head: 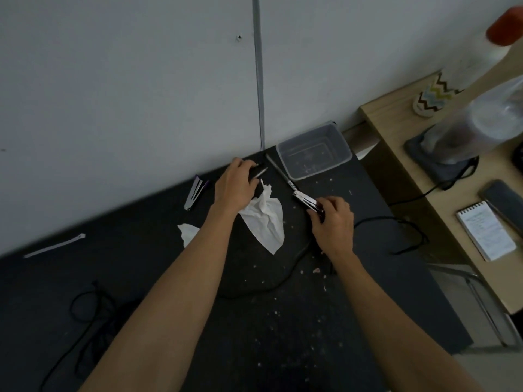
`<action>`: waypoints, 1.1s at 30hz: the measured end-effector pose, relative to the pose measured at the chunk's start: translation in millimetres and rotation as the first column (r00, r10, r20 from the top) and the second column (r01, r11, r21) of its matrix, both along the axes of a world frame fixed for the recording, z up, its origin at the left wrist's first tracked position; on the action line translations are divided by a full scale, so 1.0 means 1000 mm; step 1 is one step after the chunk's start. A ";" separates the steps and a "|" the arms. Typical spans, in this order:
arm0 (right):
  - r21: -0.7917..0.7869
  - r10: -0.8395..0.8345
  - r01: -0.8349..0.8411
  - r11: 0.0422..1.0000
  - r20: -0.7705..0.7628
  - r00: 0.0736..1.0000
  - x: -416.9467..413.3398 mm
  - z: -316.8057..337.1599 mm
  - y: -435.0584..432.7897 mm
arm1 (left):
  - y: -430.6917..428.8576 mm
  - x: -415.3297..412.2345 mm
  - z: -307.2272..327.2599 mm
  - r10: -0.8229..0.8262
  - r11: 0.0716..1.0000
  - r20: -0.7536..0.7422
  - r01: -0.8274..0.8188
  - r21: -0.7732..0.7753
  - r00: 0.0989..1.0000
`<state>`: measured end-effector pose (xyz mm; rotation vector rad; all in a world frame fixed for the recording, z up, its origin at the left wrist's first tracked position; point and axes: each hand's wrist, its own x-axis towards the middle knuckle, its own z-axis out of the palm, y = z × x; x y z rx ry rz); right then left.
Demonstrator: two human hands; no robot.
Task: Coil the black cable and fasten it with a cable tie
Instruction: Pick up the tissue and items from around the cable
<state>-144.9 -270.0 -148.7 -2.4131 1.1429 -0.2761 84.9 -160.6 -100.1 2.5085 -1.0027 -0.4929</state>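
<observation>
At a dark table [141,250] against a pale wall, a person prepares to bundle a black cable [377,218], which lies loose and uncoiled. It arcs out at 3 o'clock, passes under the right wrist and trails toward the centre of the tabletop. The right hand [334,222], just right of centre, has its fingers curled to pinch the near end of a bundle of pale strips [307,200], probably cable ties. The left hand [235,188], at about 12 o'clock from the centre, curls over a small dark object [259,171] whose nature cannot be made out. A crumpled white tissue [267,222] lies between the hands, and a clear plastic container [336,137] stands at 1 o'clock by the wall. A lone pale strip [53,246] rests at 9 o'clock, and a further dark tangle [96,312] lies at 8 o'clock. The work looks to be at its opening stage, with ties being fetched and no loop yet formed. The next move likely calls for separating one tie, setting the rest aside and freeing both hands to gather the cable into even loops.
</observation>
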 end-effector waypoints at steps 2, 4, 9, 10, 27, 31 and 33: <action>0.005 -0.025 0.025 1.000 -0.063 0.998 0.002 0.001 0.003 | 0.012 -0.004 0.006 0.061 0.996 -0.022 -0.062 -0.058 0.998; -0.011 -0.058 0.057 0.998 -0.098 0.993 0.008 0.005 0.009 | 0.029 -0.006 0.011 0.110 0.989 -0.028 -0.113 -0.100 0.993; -0.094 0.149 -0.140 0.986 0.095 0.984 0.037 0.020 0.039 | 0.092 -0.009 0.023 0.279 0.960 0.089 -0.274 -0.063 0.956; -0.066 0.238 -0.232 0.971 0.112 0.965 0.045 0.022 0.046 | 0.103 -0.012 0.023 0.323 0.946 0.096 -0.324 0.003 0.942; 0.756 -0.107 -0.182 0.628 0.315 0.943 0.082 0.061 0.112 | 0.148 -0.063 0.036 0.388 0.634 -0.828 -0.769 -0.078 0.405; 0.799 -0.079 -0.271 0.537 0.368 0.927 0.092 0.079 0.141 | 0.174 -0.060 0.057 0.297 0.551 -0.917 -0.832 -0.064 0.267; 0.773 0.029 -0.326 0.544 0.371 0.928 0.095 0.086 0.158 | 0.198 -0.057 0.069 0.199 0.558 -0.958 -0.828 -0.063 0.207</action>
